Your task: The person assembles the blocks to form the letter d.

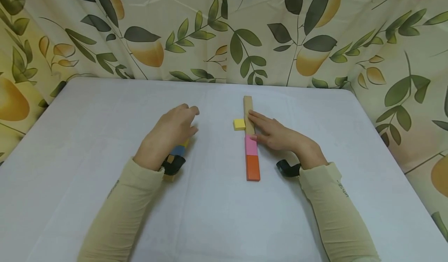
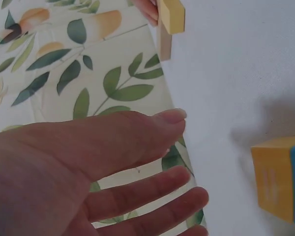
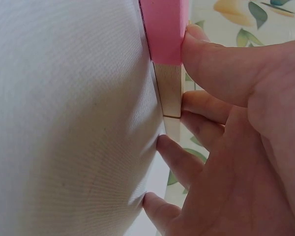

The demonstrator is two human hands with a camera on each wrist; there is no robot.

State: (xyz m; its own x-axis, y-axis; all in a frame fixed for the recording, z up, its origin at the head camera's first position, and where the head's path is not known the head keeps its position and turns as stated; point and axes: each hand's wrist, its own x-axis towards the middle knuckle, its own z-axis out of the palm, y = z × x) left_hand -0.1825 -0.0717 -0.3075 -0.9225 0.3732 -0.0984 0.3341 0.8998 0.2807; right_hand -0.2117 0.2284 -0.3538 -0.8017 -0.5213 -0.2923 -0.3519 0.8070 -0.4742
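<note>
As our right hand (image 1: 278,135) touches a wooden strip (image 1: 247,104) and pink block (image 1: 251,147), lined up with 1 orange block (image 1: 253,168) on the white table (image 1: 217,219), fingers extended, we hover our left hand (image 1: 169,129), fingers apart, near 1 blue block (image 1: 179,150), while 1 yellow block (image 1: 239,124) sits just beside the strip.

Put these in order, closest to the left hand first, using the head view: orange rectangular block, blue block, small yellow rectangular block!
1. Blue block: right by the wrist of the left hand, partly hidden.
2. Small yellow rectangular block: off to the right, beside the tan wooden strip.
3. Orange rectangular block: also right, at the row's end nearest the person.
</note>
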